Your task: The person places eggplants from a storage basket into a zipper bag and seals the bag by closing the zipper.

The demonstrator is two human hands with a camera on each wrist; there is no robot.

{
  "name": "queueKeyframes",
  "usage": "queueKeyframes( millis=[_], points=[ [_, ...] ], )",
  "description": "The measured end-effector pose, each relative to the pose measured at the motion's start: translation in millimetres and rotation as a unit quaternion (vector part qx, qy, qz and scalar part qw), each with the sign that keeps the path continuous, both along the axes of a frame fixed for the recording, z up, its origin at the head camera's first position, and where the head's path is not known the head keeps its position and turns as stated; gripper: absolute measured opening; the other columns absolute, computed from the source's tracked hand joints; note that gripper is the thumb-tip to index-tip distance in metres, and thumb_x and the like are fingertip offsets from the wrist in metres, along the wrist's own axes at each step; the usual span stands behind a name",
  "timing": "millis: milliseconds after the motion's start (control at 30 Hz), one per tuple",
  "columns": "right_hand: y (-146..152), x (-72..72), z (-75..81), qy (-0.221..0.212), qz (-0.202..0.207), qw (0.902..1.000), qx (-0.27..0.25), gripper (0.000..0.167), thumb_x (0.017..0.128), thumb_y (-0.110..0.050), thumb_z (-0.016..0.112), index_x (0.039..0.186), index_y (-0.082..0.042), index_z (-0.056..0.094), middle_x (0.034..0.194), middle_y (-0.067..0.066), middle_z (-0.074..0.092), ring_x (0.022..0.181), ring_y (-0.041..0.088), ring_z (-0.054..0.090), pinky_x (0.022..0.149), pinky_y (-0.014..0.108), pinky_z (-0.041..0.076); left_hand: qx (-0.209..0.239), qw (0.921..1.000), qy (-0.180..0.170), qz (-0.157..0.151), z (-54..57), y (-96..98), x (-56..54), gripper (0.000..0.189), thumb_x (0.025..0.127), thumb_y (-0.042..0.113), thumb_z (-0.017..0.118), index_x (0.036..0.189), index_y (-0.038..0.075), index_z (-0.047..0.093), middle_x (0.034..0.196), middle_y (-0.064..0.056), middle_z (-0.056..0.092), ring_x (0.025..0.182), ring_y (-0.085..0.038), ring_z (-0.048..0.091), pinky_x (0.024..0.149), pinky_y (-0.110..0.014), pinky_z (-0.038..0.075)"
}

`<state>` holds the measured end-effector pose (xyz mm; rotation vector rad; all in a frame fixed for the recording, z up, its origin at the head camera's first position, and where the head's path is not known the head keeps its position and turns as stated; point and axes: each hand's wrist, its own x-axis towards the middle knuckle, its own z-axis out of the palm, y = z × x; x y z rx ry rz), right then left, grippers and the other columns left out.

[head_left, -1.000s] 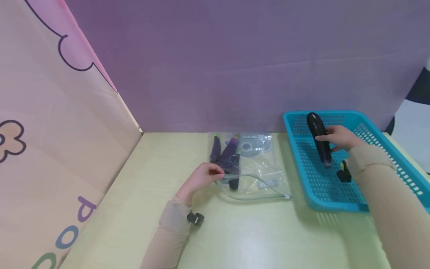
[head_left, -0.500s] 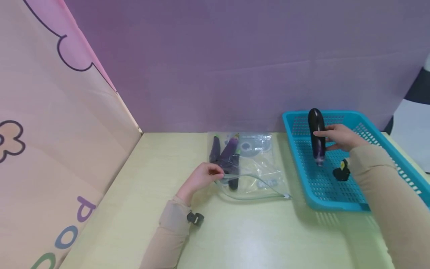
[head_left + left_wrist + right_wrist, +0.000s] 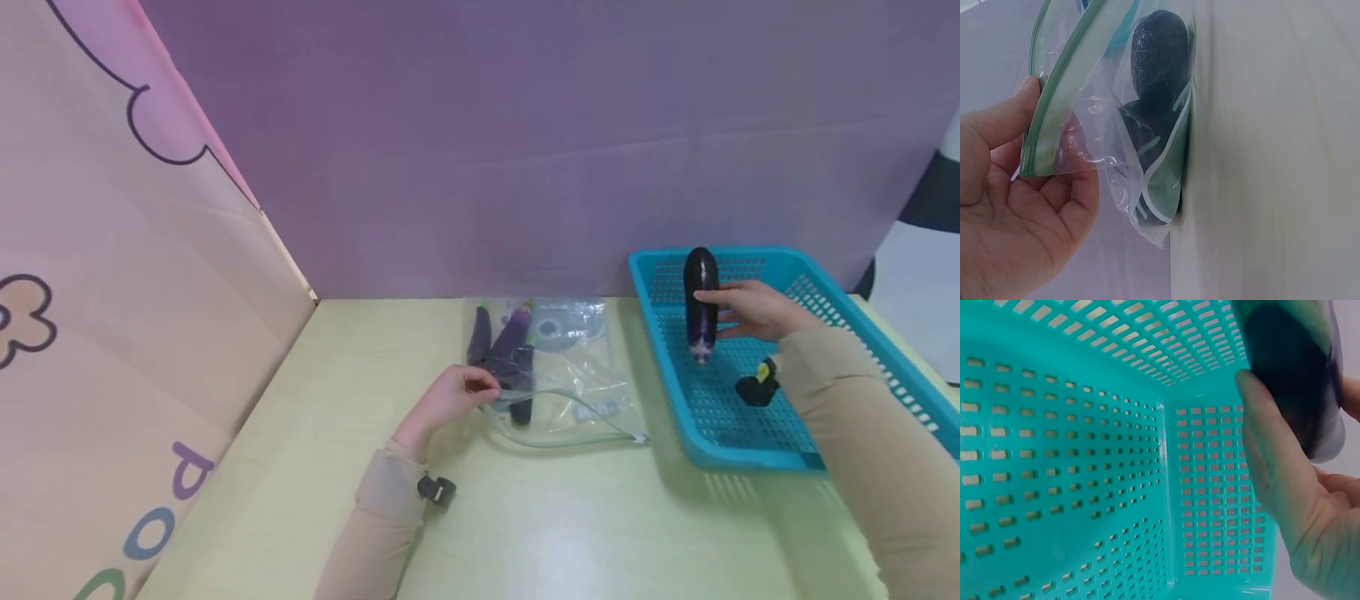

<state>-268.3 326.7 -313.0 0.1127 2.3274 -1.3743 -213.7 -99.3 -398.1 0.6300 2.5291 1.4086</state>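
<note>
My left hand (image 3: 450,396) pinches the green-edged mouth of a clear zip bag (image 3: 577,367) lying on the table, its opening held apart. In the left wrist view the thumb presses on the zip strip (image 3: 1054,106). Inside the bag rest several purple eggplants (image 3: 512,342), one with its rounded end (image 3: 1160,56) toward the mouth. Over the blue basket (image 3: 693,450) my right hand (image 3: 757,308) grips a dark eggplant (image 3: 701,300) between thumb and fingers, upright with its glossy broad end up. The right wrist view shows part of this eggplant (image 3: 1291,375) close up.
The basket's perforated floor (image 3: 1054,444) shows no other vegetable in the right wrist view. A purple backdrop (image 3: 465,167) rises behind the table (image 3: 570,517), and a printed panel (image 3: 112,292) stands along the left side. Wrist cameras (image 3: 437,490) sit on both sleeves.
The eggplant in my right hand has turned from a slant to nearly upright, and its lower end has swung left. My left hand stays on the bag's mouth.
</note>
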Motion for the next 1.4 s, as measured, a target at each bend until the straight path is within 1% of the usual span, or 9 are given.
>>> queueKeyframes(
  millis=[600, 700, 800, 900, 1033, 1167, 1233, 1333, 1400],
  points=[
    [-11, 4.7, 7.8, -0.006, 0.009, 0.9976, -0.069, 0.091, 0.098, -0.047, 0.038, 0.141, 0.0, -0.027, 0.155, 0.026, -0.007, 0.142, 0.043, 0.01, 0.091, 0.028, 0.052, -0.006, 1.0, 0.0, 0.005, -0.5, -2.1, -0.5, 0.011, 0.087, 0.007, 0.064, 0.095, 0.0, 0.069, 0.095, -0.013, 0.069, 0.083, -0.014, 0.061, 0.077, -0.021, 0.051],
    [-14, 7.5, 10.2, -0.002, 0.009, 0.9976, -0.069, 0.091, 0.098, -0.048, 0.038, 0.141, -0.001, -0.027, 0.155, 0.026, -0.005, 0.141, 0.04, 0.021, 0.09, 0.026, 0.052, -0.006, 1.0, -0.002, 0.006, 0.1, -2.3, -0.2, 0.011, 0.087, 0.007, 0.064, 0.095, 0.0, 0.069, 0.095, -0.013, 0.069, 0.083, -0.014, 0.061, 0.076, -0.021, 0.051],
    [-17, 9.2, 11.9, 0.005, 0.008, 0.9974, -0.072, 0.089, 0.098, -0.048, 0.037, 0.143, -0.001, -0.023, 0.156, 0.026, 0.001, 0.121, 0.018, 0.053, 0.089, 0.024, 0.052, -0.006, 1.0, -0.001, 0.006, 0.4, -2.2, -0.4, 0.011, 0.087, 0.007, 0.064, 0.095, 0.0, 0.069, 0.094, -0.012, 0.069, 0.083, -0.013, 0.061, 0.076, -0.021, 0.051],
    [-18, 10.0, 12.8, 0.013, 0.003, 0.9968, -0.078, 0.088, 0.098, -0.047, 0.038, 0.146, 0.0, -0.018, 0.148, 0.023, 0.025, 0.09, -0.007, 0.057, 0.087, 0.022, 0.052, -0.006, 1.0, 0.002, 0.006, 0.5, -1.9, -0.8, 0.011, 0.087, 0.007, 0.064, 0.095, 0.0, 0.069, 0.094, -0.012, 0.069, 0.082, -0.013, 0.061, 0.075, -0.021, 0.051],
    [-18, 11.3, 12.8, 0.017, -0.003, 0.9961, -0.087, 0.089, 0.098, -0.046, 0.04, 0.146, 0.001, -0.018, 0.131, 0.008, 0.04, 0.085, -0.007, 0.059, 0.085, 0.023, 0.053, -0.005, 1.0, 0.006, 0.002, 0.8, -1.6, -1.2, 0.011, 0.087, 0.006, 0.064, 0.095, 0.0, 0.069, 0.094, -0.013, 0.069, 0.082, -0.013, 0.061, 0.075, -0.02, 0.051],
    [-21, 13.2, 13.2, 0.015, -0.001, 0.9952, -0.097, 0.09, 0.098, -0.046, 0.039, 0.144, 0.0, -0.023, 0.149, 0.03, 0.02, 0.084, -0.009, 0.058, 0.084, 0.022, 0.053, -0.003, 1.0, 0.005, 0.001, 1.7, -1.6, -1.2, 0.012, 0.087, 0.006, 0.064, 0.095, -0.001, 0.069, 0.094, -0.013, 0.069, 0.083, -0.014, 0.061, 0.075, -0.02, 0.051],
    [-24, 14.2, 13.6, 0.014, 0.003, 0.9945, -0.104, 0.089, 0.098, -0.046, 0.038, 0.144, -0.001, -0.023, 0.154, 0.03, 0.004, 0.083, -0.01, 0.058, 0.084, 0.021, 0.053, -0.003, 1.0, 0.004, 0.002, 2.5, -1.9, -0.9, 0.012, 0.087, 0.006, 0.064, 0.095, -0.001, 0.069, 0.094, -0.014, 0.069, 0.083, -0.013, 0.061, 0.075, -0.02, 0.051],
    [-29, 16.0, 15.5, 0.015, 0.003, 0.9929, -0.118, 0.088, 0.098, -0.046, 0.039, 0.145, -0.001, -0.02, 0.154, 0.029, 0.005, 0.084, -0.01, 0.058, 0.084, 0.021, 0.053, -0.005, 1.0, 0.004, 0.004, 3.3, -2.0, -0.4, 0.012, 0.087, 0.006, 0.064, 0.096, -0.001, 0.069, 0.094, -0.014, 0.069, 0.083, -0.013, 0.061, 0.076, -0.02, 0.051],
    [-33, 17.3, 17.1, 0.016, 0.004, 0.992, -0.125, 0.087, 0.098, -0.045, 0.039, 0.146, -0.001, -0.018, 0.15, 0.027, 0.02, 0.086, -0.008, 0.059, 0.084, 0.022, 0.053, -0.006, 1.0, 0.004, 0.005, 3.8, -2.1, 0.0, 0.012, 0.087, 0.006, 0.064, 0.096, -0.002, 0.068, 0.095, -0.014, 0.069, 0.083, -0.014, 0.061, 0.076, -0.02, 0.051]
  ],
)
